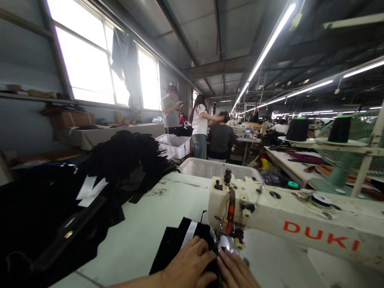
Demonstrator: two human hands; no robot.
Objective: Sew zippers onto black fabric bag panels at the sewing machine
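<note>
Hands are lying flat, palms down, at the bottom edge of the view, pressing black cloth (180, 244) onto the table (144, 224) just before the needle area of the sewing machine (288, 224). The left hand (187, 266) is resting open on the cloth, fingers spread and pointing toward the machine head, forearm entering from the lower left. The right hand (235, 272) is lying beside it, fingers extended and close together, fingertips touching the cloth under the machine head; neither hand is gripping anything. The cloth is looking dark, matte and folded, with a white strip (189, 234) running across it. The machine is showing a cream, worn, glossy body with red lettering along its arm, which is crossing the right half of the view and hiding the table behind it. A large pile of black fabric (126, 160) is covering the left of the table, with white labels (90, 190) lying on it. A white plastic bin (210, 168) is standing behind the machine head. Two black thread cones (340, 129) are sitting on a stand at the right, in front of a green fan (354, 156). Three people (199, 124) are working farther back, near the windows (90, 64), well apart from the hands. Strip lights are running along the ceiling.
</note>
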